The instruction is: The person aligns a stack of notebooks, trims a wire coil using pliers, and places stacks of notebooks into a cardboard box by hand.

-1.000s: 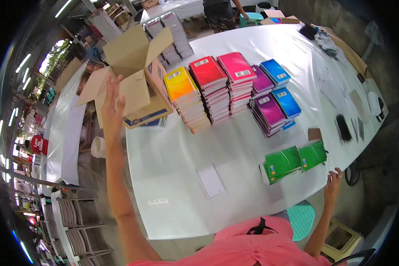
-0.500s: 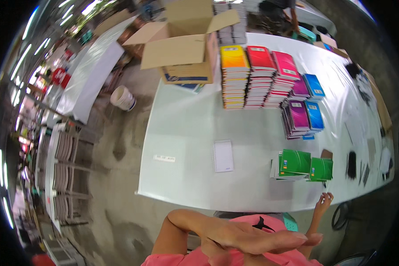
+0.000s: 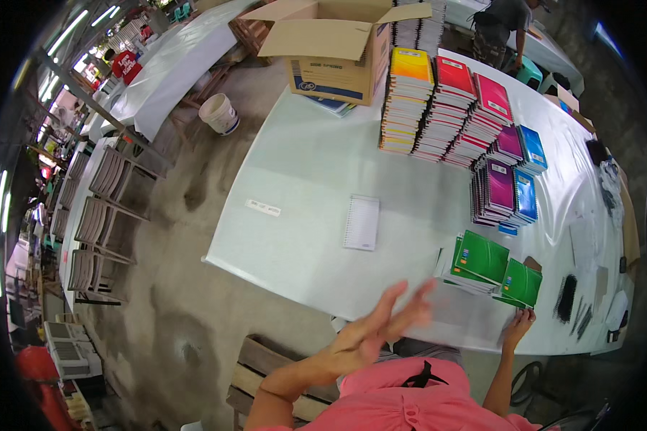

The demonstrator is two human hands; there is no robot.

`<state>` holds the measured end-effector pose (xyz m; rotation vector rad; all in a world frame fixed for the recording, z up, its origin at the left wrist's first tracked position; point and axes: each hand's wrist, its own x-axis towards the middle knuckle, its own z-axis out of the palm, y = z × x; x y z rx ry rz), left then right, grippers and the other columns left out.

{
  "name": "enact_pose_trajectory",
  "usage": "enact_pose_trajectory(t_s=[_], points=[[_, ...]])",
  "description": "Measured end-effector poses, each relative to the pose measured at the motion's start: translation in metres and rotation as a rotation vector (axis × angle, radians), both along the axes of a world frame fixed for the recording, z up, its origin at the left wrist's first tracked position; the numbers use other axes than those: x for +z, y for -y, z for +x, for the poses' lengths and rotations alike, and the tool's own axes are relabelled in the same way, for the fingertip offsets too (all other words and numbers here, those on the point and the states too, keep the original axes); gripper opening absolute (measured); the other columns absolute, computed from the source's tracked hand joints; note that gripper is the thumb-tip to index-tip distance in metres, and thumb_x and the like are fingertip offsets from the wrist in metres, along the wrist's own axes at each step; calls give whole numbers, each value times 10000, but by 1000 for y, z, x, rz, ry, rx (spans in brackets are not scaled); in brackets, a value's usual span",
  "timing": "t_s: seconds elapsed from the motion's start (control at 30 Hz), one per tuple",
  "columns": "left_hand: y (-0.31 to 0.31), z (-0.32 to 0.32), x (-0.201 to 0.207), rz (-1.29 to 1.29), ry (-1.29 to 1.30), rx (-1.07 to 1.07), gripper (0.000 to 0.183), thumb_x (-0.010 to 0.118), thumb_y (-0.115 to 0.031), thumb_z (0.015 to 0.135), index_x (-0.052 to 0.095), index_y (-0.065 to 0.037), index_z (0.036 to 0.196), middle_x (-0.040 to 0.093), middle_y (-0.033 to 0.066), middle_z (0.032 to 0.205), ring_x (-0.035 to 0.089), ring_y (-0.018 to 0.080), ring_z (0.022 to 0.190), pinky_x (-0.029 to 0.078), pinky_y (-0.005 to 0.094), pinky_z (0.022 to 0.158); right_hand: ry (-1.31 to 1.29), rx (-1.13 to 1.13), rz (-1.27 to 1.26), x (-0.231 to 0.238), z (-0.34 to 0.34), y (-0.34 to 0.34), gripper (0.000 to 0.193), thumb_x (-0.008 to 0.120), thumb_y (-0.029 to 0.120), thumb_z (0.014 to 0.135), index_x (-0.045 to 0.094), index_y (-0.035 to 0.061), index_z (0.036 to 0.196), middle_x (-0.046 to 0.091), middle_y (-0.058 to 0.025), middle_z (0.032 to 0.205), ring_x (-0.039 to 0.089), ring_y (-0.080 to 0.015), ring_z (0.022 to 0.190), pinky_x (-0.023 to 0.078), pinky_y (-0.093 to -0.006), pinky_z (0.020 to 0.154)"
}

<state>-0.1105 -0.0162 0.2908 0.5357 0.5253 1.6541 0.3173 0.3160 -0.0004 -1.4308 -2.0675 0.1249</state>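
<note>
My left hand [image 3: 389, 323] hovers over the table's near edge, fingers apart and a little blurred, with nothing in it. At the near edge of the right-hand green notebook pile [image 3: 522, 282], my right hand [image 3: 519, 327] has its bent fingers closed on the lowest part of a green notebook. Their undersides are hidden. Just left of that lies a second pile of green notebooks [image 3: 484, 256], with white sheets sticking out at its left side. A white spiral pad [image 3: 361, 223] lies flat near the table's middle, apart from both hands.
Tall stacks of yellow [image 3: 410, 66], red [image 3: 454, 76] and pink notebooks [image 3: 492, 96] stand at the back, with purple [image 3: 499, 184] and blue ones [image 3: 526, 195] nearer. An open cardboard box [image 3: 329, 66] sits at the far edge. Black binding wires [image 3: 566, 298] lie at right.
My left hand has swung from in front of my chest up toward the table, and its fingers have spread. My right hand has come up to the green notebooks. The view has tilted.
</note>
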Motion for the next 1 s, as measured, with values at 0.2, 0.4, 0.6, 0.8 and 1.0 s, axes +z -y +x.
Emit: enact_pose_trajectory(t_s=[0.2, 0.4, 0.6, 0.8, 1.0], points=[[-55, 32, -142, -366, -1010, 437, 722, 521, -159, 983, 78, -65, 1546, 242, 176, 1573, 101, 339, 1485, 145, 403, 1180, 77, -31, 17, 3, -12, 11, 265, 492, 13, 956, 514, -49, 1212, 494, -249, 1244, 493, -388, 1125, 408, -451, 947], [-74, 68, -237, -566, -1306, 664, 711, 535, -164, 966, 118, 14, 1513, 196, 238, 1562, 127, 469, 1444, 139, 520, 1162, -44, 32, -8, 17, -18, 19, 222, 489, 21, 958, 519, -45, 1167, 497, -232, 1239, 476, -385, 1140, 391, -455, 967], [-81, 100, -267, -623, -1572, 686, 734, 532, -121, 935, 100, 64, 1499, 219, 264, 1545, 193, 451, 1431, 136, 550, 1150, -98, 83, -54, 22, -11, 22, 159, 499, 21, 941, 514, -50, 1083, 504, -220, 1212, 483, -380, 1109, 385, -456, 950], [-82, 101, -271, -560, -1665, 806, 746, 529, -143, 936, 88, 56, 1504, 318, 278, 1496, 277, 465, 1390, 174, 564, 1133, -147, 150, 4, 10, -5, 16, 100, 526, 17, 904, 505, -36, 986, 523, -224, 1172, 495, -391, 1059, 398, -468, 898], [-86, 99, -272, -553, -1740, 831, 770, 531, -178, 943, 61, -17, 1532, 424, 262, 1440, 303, 490, 1368, 183, 569, 1128, -160, 193, 95, -4, -3, 8, 124, 573, -8, 855, 510, -19, 961, 541, -214, 1144, 520, -396, 1040, 405, -482, 885]])
